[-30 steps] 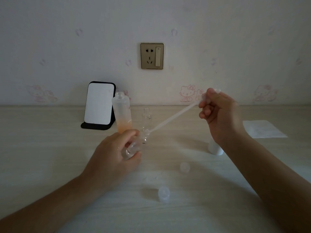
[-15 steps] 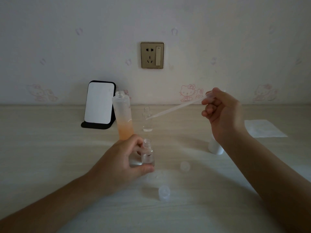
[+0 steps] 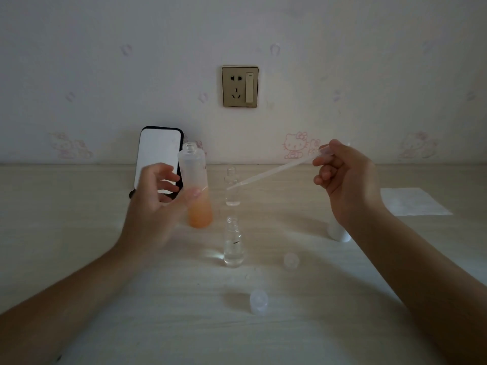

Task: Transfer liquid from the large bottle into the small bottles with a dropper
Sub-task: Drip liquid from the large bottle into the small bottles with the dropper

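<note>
Large bottle (image 3: 196, 188) 1/3 orange liquid; 2 small bottles (image 3: 233, 242) near-empty

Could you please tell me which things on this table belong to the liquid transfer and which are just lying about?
Job: large bottle, dropper, near small bottle, far small bottle, loose caps.
Lying about: phone, paper sheet, wall socket.

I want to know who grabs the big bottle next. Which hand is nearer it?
Left. The left hand is open right beside the large bottle, thumb at its side; the right hand holds the dropper far off.
</note>
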